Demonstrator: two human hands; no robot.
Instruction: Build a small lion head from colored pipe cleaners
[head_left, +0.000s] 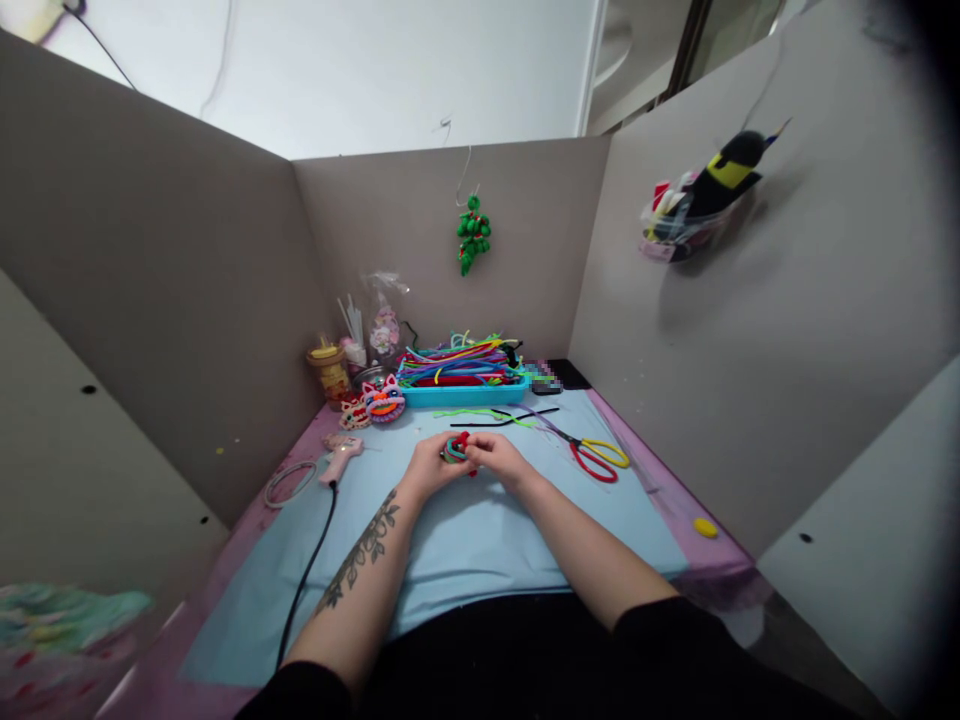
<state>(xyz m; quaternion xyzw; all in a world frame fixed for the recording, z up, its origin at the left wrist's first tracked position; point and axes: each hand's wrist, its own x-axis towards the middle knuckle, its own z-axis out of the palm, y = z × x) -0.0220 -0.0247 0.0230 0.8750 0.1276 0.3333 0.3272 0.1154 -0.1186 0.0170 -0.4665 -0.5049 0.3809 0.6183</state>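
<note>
Between my two hands, over the middle of the table, is a small pipe-cleaner piece (454, 451) in red and teal-green with a dark spot. My left hand (430, 464) wraps round its left side. On its right, the fingers of my right hand (496, 457) pinch the red part, and a bit of red sticks out below. My fingertips hide some of the piece. Loose green and black pipe cleaners (487, 416) lie just beyond my hands. Scissors (596, 457) with one red and one yellow handle rest to the right of my right hand.
A blue tray (465, 397) heaped with coloured pipe cleaners stands at the back. Left of it are finished lion-head pieces (384, 399) and a cup (330, 372). A pink glue gun (344, 458) with a black cord lies at left. Grey partitions (450, 180) enclose the table.
</note>
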